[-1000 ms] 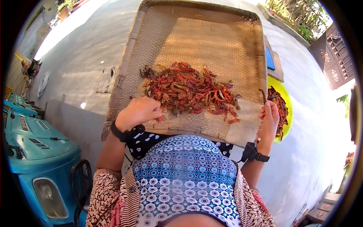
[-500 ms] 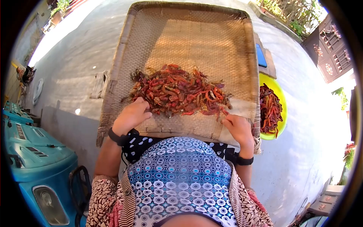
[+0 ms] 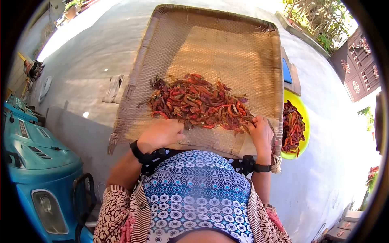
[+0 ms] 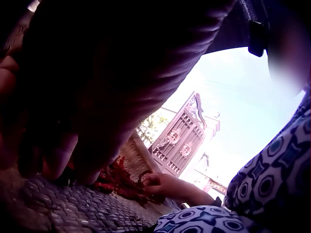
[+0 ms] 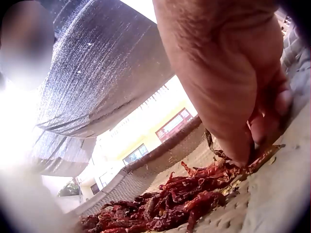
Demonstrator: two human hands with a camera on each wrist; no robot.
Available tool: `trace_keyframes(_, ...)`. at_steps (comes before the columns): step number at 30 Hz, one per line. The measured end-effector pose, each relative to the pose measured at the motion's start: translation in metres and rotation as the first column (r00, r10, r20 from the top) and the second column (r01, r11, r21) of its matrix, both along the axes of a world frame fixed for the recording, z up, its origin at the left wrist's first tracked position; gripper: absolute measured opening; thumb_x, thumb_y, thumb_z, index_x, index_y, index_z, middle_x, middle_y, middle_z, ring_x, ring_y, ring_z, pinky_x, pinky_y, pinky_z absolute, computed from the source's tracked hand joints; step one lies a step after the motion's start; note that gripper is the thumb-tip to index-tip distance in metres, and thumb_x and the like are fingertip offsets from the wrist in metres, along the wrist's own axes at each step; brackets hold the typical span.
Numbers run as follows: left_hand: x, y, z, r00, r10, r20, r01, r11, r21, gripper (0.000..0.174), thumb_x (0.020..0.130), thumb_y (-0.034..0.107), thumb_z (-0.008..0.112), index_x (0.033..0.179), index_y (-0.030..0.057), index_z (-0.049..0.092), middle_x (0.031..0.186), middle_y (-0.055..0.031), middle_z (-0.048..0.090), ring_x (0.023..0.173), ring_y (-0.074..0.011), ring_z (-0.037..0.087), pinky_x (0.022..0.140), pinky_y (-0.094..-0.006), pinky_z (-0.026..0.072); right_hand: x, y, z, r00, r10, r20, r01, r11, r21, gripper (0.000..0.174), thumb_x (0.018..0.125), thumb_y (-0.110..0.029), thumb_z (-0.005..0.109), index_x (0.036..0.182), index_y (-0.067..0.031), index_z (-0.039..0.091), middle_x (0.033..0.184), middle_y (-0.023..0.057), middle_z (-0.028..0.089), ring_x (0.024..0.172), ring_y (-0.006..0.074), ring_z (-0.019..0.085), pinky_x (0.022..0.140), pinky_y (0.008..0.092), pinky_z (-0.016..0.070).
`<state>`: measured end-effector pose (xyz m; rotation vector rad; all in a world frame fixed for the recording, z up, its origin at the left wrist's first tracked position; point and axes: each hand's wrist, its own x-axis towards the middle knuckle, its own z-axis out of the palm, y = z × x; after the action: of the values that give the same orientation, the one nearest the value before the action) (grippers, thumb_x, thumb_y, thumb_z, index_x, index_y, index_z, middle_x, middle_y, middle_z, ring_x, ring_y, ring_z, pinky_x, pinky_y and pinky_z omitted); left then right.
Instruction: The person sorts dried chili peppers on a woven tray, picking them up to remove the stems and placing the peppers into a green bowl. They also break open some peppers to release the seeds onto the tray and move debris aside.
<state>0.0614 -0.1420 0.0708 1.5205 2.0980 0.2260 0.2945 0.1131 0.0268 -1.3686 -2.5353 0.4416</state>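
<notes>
A heap of dried red chili peppers [image 3: 198,101] lies on a woven bamboo tray [image 3: 227,44] in front of the person. At the heap's right end, the right hand [image 3: 261,131] pinches a dried chili pepper [image 5: 266,156] with its fingertips low over the tray. My left hand [image 3: 162,133] rests at the heap's front left edge, its fingers bent loosely down toward the weave. In the left wrist view the fingers [image 4: 60,158] are in deep shadow and no pepper shows between them.
Right of the tray, a yellow basin [image 3: 306,139] holds more dried chilies [image 3: 292,127]. A blue flat object [image 3: 287,72] lies on a board behind it. On the left stands a teal vehicle [image 3: 44,162] with a headlamp. A brown gate [image 3: 356,67] is far right.
The right hand, holding a dark chili beside the basin a second ago, has swung left to the heap's right end; that chili is out of sight. The left hand has slid right and nearer the body.
</notes>
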Motion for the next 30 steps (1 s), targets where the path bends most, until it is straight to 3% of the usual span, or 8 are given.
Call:
trace_keyframes(3,0.004,0.012,-0.003,0.981,-0.095,0.168,0.072,0.988,0.136,0.026,0.088,0.03,0.06,0.097,0.0057,0.064,0.093,-0.0117,0.066,0.089,-0.0315,0.064,0.076,-0.0418,0.0496,-0.003,-0.004,0.011,0.999,0.028,-0.033,-0.029,0.999,-0.044,0.021,0.084,-0.025,0.069,0.093,-0.0082,0.059,0.095,0.01,0.062,0.089,0.0325,0.062,0.074,0.0442,0.0465)
trace_keyframes(14,0.046,0.081,-0.024,0.977,-0.065,0.205,-0.025,0.912,0.409,0.025,0.092,0.028,0.06,0.106,0.0073,0.059,0.089,-0.0137,0.067,0.079,-0.033,0.066,0.068,-0.0407,0.0513,-0.029,-0.06,0.019,0.83,0.288,-0.478,-0.475,0.814,-0.334,0.021,0.083,-0.014,0.071,0.099,-0.0031,0.062,0.08,0.0104,0.067,0.069,0.0209,0.064,0.064,0.0326,0.0492)
trace_keyframes(18,0.044,0.084,-0.011,0.972,-0.008,0.234,-0.045,0.974,0.22,0.023,0.092,0.027,0.061,0.102,0.0069,0.059,0.089,-0.0145,0.067,0.081,-0.0318,0.066,0.07,-0.0412,0.0506,-0.025,-0.055,0.017,0.816,0.316,-0.484,-0.529,0.745,-0.405,0.019,0.084,-0.013,0.07,0.097,-0.0019,0.061,0.077,0.0084,0.065,0.068,0.015,0.061,0.065,0.03,0.0487)
trace_keyframes(19,0.043,0.083,-0.009,0.963,0.008,0.268,-0.07,0.972,0.223,0.022,0.091,0.026,0.061,0.102,0.0065,0.059,0.09,-0.0137,0.066,0.083,-0.0312,0.065,0.072,-0.0407,0.0504,-0.022,-0.054,0.02,0.793,0.311,-0.524,-0.559,0.714,-0.421,0.017,0.086,-0.007,0.07,0.096,0.0011,0.058,0.076,0.0007,0.059,0.067,0.0073,0.056,0.06,0.0237,0.0463)
trace_keyframes(22,0.038,0.08,-0.008,0.959,0.02,0.284,-0.097,0.96,0.261,0.022,0.09,0.024,0.062,0.102,0.0054,0.059,0.093,-0.0113,0.062,0.088,-0.0294,0.062,0.075,-0.0389,0.0496,-0.009,-0.03,0.008,0.815,0.142,-0.562,-0.459,0.751,-0.475,0.018,0.087,-0.008,0.069,0.096,0.0002,0.056,0.075,0.0002,0.058,0.065,0.006,0.055,0.059,0.0221,0.045)
trace_keyframes(26,0.031,0.083,-0.027,0.977,-0.085,0.196,0.017,0.945,0.326,0.022,0.09,0.019,0.061,0.105,0.0046,0.059,0.101,-0.01,0.055,0.092,-0.0283,0.059,0.077,-0.0374,0.0486,0.026,0.018,0.015,0.644,-0.207,-0.736,-0.327,0.796,-0.51,0.02,0.091,-0.011,0.065,0.106,-0.0028,0.056,0.085,0.0022,0.061,0.061,0.0068,0.052,0.059,0.0215,0.045)
trace_keyframes(28,0.031,0.084,-0.033,0.972,-0.126,0.197,0.064,0.954,0.291,0.023,0.09,0.018,0.06,0.108,0.0047,0.059,0.104,-0.0106,0.053,0.093,-0.0286,0.058,0.078,-0.0379,0.0485,0.036,0.029,0.024,0.367,-0.386,-0.847,-0.284,0.82,-0.497,0.021,0.092,-0.013,0.063,0.109,-0.0028,0.057,0.086,0.0025,0.062,0.062,0.0075,0.053,0.06,0.0218,0.0456)
trace_keyframes(30,0.033,0.087,-0.036,0.974,-0.131,0.185,0.087,0.969,0.231,0.025,0.089,0.017,0.059,0.111,0.0049,0.059,0.107,-0.0116,0.052,0.091,-0.0292,0.059,0.078,-0.0388,0.0487,0.033,0.028,0.034,0.251,-0.457,-0.854,-0.248,0.822,-0.512,0.024,0.092,-0.016,0.064,0.112,-0.0029,0.057,0.089,0.0027,0.062,0.064,0.0079,0.055,0.061,0.0219,0.0459)
